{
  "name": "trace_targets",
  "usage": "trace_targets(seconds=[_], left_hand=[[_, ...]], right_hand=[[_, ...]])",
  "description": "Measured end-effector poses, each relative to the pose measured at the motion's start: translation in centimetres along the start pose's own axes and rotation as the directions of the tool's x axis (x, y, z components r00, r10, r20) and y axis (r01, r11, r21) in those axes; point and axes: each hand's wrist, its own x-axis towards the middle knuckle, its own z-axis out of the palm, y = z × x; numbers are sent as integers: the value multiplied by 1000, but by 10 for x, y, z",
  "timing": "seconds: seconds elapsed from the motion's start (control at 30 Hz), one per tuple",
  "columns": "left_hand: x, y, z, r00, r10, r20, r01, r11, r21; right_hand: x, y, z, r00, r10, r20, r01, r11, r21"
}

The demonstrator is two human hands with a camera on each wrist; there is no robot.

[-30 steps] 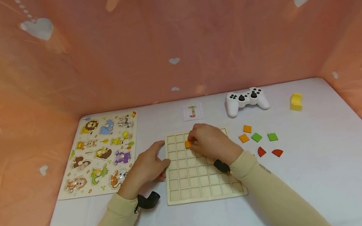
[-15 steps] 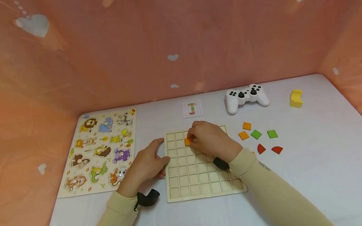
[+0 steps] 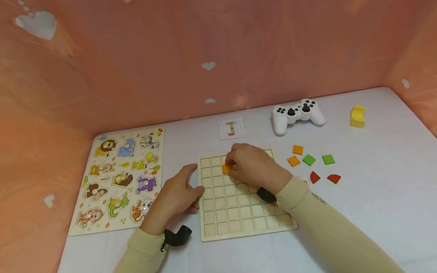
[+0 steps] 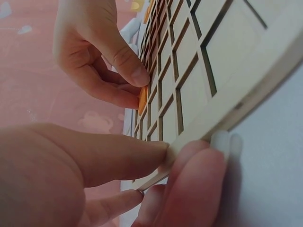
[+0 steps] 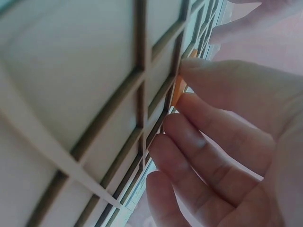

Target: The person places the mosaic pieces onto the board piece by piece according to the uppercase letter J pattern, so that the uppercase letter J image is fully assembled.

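A pale wooden grid board lies flat on the white table. My right hand is over its upper part, with thumb and forefinger pinching an orange square tile at a cell in the upper rows. In the right wrist view the same tile is tilted between thumb and forefinger, right at the grid's ridges, with the other fingers bent beside it. My left hand holds the board's left edge. In the left wrist view its thumb rests at the rim and the fingers lie against the board's side.
Loose orange tiles, green tiles and red quarter-circle pieces lie right of the board. Behind it is a pattern card. A white game controller, a yellow block and an animal puzzle board are further out.
The head view has tilted slightly, so everything on the table sits a little higher in the frame. Both hands keep their places, the orange tile still between the right fingertips.
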Motion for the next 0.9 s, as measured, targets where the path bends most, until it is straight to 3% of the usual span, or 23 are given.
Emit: trace_targets(seconds=[0.3,0.57,0.77,0.9], left_hand=[[2,-3,0,1000,8,5,-8,1000,-8],[3,-1,-1,1000,-8,9,8,1000,0],[1,-2,1,1000,-14,13,15,1000,-19],[2,-3,0,1000,-5,11,5,1000,-14]], right_hand=[[0,0,-2,1000,8,18,-8,1000,5],[-7,7,-13,997,63,39,-68,987,142],[-31,27,-33,991,133,20,-134,969,207],[-55,50,-47,975,224,-9,-216,948,232]])
